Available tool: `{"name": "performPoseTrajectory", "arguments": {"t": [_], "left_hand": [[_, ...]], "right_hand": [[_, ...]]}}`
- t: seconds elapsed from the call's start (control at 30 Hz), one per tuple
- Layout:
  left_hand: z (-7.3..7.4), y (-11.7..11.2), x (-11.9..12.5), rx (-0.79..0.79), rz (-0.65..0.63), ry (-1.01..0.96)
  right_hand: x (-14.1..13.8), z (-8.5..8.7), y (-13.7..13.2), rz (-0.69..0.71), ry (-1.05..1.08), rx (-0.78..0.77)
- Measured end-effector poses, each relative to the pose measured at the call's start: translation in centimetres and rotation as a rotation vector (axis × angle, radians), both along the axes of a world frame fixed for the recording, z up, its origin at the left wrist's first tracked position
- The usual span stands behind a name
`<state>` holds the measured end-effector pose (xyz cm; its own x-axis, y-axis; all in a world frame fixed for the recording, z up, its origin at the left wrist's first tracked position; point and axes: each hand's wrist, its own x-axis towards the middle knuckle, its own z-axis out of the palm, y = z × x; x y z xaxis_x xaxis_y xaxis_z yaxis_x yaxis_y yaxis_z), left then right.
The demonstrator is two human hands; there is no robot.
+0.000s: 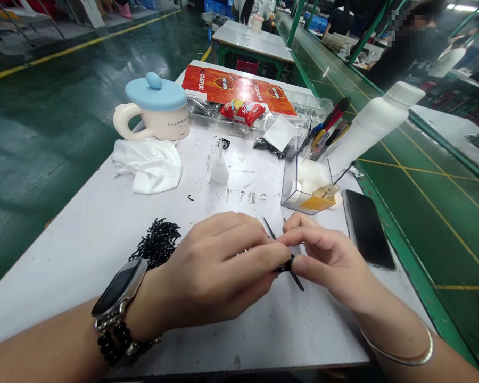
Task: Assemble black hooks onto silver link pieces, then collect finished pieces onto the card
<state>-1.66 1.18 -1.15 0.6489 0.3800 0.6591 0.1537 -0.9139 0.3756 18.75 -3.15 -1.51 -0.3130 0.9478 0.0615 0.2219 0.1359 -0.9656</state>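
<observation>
Item: left hand and right hand, together at six o'clock on the worktop, fingertips pinching a small black piece and thin black pin. Loose black chain at nine o'clock; phone at three o'clock.
</observation>
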Motion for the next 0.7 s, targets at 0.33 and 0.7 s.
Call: {"name": "performPoseTrajectory", "arguments": {"t": [0.33,0.7], "left_hand": [[0.6,-0.8,0.8,-0.595,0.027,-0.074],[0.4,-0.6,1.0,-1.563,-0.054,-0.169]], "right_hand": [[0.1,0.4,-0.4,-0.075,-0.335,0.478],[0.0,0.6,-0.4,-0.050,-0.228,0.200]]}}
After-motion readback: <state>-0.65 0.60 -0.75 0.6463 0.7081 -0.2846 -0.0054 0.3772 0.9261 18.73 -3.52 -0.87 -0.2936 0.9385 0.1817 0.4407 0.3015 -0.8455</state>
